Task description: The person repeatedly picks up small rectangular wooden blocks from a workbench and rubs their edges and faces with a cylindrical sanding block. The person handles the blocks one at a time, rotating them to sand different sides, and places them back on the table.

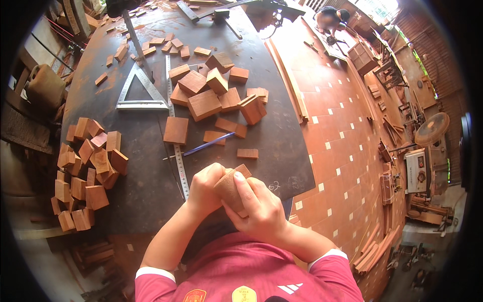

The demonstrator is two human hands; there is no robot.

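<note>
both hands, left hand (204, 189) and right hand (259, 209), clasped one block (232, 187) at the counter's (146, 166) six o'clock edge. its small size left room for a slip; it might have dropped over that near edge. bare counter lay toward eleven, between the tape (176, 146), the pen (209, 145), the nine o'clock pile (85, 171) and the twelve o'clock blocks (214, 95).
</note>
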